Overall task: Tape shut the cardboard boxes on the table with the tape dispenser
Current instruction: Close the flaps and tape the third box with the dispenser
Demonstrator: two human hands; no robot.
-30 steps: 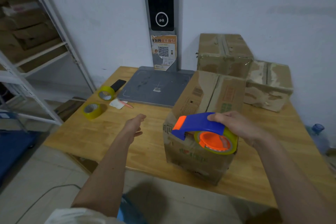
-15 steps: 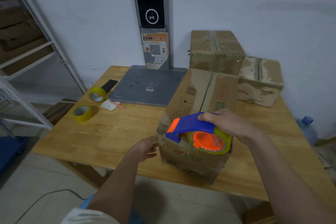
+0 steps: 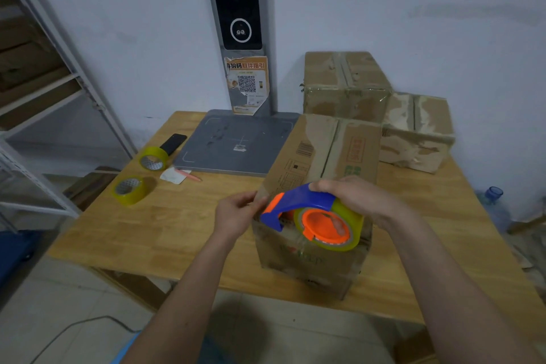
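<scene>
Three cardboard boxes stand on the tabletop [image 3: 189,233]: the near box [image 3: 319,174] toward the front edge, the tall box [image 3: 344,83] by the back edge, and the low box [image 3: 416,130] at the back right corner. One tape dispenser [image 3: 313,216] (blue and orange, loaded with one roll) shows over the near box. Two loose tape rolls lie near the left edge: the farther roll [image 3: 153,156] and the nearer roll [image 3: 131,189]. One phone [image 3: 173,143], one pen [image 3: 189,176], one paper scrap [image 3: 172,176] and one grey scale platform [image 3: 236,142] sit toward the back. Two hands: the left hand [image 3: 236,216] and the right hand [image 3: 354,195].
</scene>
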